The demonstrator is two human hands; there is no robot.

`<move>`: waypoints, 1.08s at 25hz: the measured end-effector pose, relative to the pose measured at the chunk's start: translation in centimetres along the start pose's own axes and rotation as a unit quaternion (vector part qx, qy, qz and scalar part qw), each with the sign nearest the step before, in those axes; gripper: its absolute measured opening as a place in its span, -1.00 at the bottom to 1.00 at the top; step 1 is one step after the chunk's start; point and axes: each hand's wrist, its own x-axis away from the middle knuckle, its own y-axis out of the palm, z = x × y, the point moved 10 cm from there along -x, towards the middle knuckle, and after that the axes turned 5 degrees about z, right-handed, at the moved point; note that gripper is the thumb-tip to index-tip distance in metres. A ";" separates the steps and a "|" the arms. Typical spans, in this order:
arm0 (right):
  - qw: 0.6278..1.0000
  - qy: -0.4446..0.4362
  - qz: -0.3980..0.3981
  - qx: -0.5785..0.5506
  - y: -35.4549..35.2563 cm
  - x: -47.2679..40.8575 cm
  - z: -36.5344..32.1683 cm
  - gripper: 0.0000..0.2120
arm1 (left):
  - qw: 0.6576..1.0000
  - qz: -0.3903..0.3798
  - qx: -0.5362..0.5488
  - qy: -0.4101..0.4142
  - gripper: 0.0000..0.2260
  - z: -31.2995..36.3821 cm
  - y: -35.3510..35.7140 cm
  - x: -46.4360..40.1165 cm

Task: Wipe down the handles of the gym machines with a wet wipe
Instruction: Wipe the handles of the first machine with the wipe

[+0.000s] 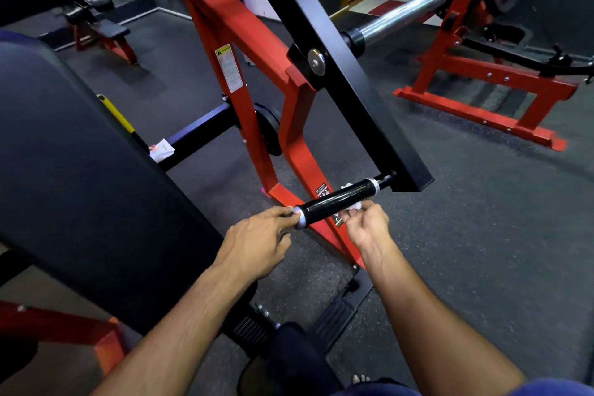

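From the head camera we look down along two bare forearms reaching toward a glossy black handle (336, 200) that sticks out sideways from the lower end of a black lever arm (347, 74) on a red-framed gym machine (244, 51). Our left hand (257, 241) holds the near end of the handle, its fingertips curled around the silver end cap. Our right hand (364, 223) is curled just beneath the middle of the handle, pinching a crumpled white wet wipe (353, 206); a bit of the wipe also peeks out above the handle, so it seems to wrap round the far side. A large dark padded backrest (80, 170) fills the left of the view, with a yellow-tipped lever (115, 112) beside it. A small white packet (161, 148) lies near a black crossbar of the frame. A chrome weight sleeve (405, 14) juts out behind the lever arm. Further right stands another red machine (482, 80) on the dark speckled rubber floor (482, 235).
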 end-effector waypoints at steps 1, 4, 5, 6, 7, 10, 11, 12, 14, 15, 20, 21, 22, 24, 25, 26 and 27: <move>1.000 0.012 -0.009 0.018 -0.1 0.3 1.2 -0.72 | 1.000 0.001 0.001 0.001 -0.58 0.0 0.1 0.0; 0.996 0.028 -0.048 0.076 0.3 2.1 4.0 -0.72 | 0.999 0.033 0.030 -0.010 -0.62 -0.5 0.4 -0.1; 0.995 0.017 -0.049 0.088 0.3 2.4 3.9 -0.72 | 0.998 0.048 0.045 -0.013 -0.62 -0.7 0.6 0.1; 0.995 0.000 -0.047 0.086 0.5 2.4 3.3 -0.71 | 0.996 0.060 0.063 -0.017 -0.63 -1.0 0.9 0.3; 0.997 -0.013 -0.039 0.069 0.6 2.1 2.5 -0.70 | 0.994 0.071 0.085 -0.023 -0.63 -1.2 1.1 0.6; 1.000 -0.008 0.005 0.023 0.4 1.7 1.9 -0.71 | 0.985 0.094 0.138 -0.044 -0.67 -2.1 1.6 1.4; 1.000 0.000 0.004 0.027 0.6 2.3 2.6 -0.71 | 0.984 0.095 0.144 -0.048 -0.68 -2.1 1.8 1.7; 0.999 0.010 -0.008 0.039 0.9 3.2 3.5 -0.71 | 0.984 0.091 0.146 -0.049 -0.68 -2.1 1.9 1.9; 0.996 0.023 -0.051 0.072 1.8 5.3 5.6 -0.69 | 0.984 0.081 0.148 -0.051 -0.69 -2.1 2.1 2.4; 0.994 0.026 -0.068 0.085 2.0 6.1 6.2 -0.69 | 0.984 0.080 0.151 -0.051 -0.70 -2.1 2.1 2.5; 0.979 -0.050 -0.052 0.189 -0.2 7.6 5.5 -0.75 | 0.974 0.119 0.181 -0.061 -0.78 -3.2 1.3 2.9; 0.969 -0.105 -0.038 0.220 -1.2 7.9 4.0 -0.75 | 0.972 0.126 0.186 -0.065 -0.79 -3.7 1.2 3.1; 0.948 -0.183 -0.033 0.260 -1.7 8.6 1.6 -0.73 | 0.970 0.130 0.194 -0.073 -0.80 -4.1 1.4 3.3; 0.848 -0.375 -0.076 0.367 0.7 11.7 -3.8 -0.71 | 0.962 0.144 0.212 -0.092 -0.81 -5.1 1.7 3.6; 0.773 -0.450 -0.133 0.426 3.2 13.1 -5.0 -0.73 | 0.956 0.156 0.226 -0.103 -0.81 -5.7 1.8 3.8; 0.687 -0.503 -0.195 0.487 5.8 13.9 -4.9 -0.74 | 0.950 0.166 0.239 -0.115 -0.82 -6.2 1.9 4.0; 0.599 -0.542 -0.245 0.537 8.0 14.4 -3.8 -0.75 | 0.944 0.175 0.251 -0.127 -0.82 -6.7 2.0 4.2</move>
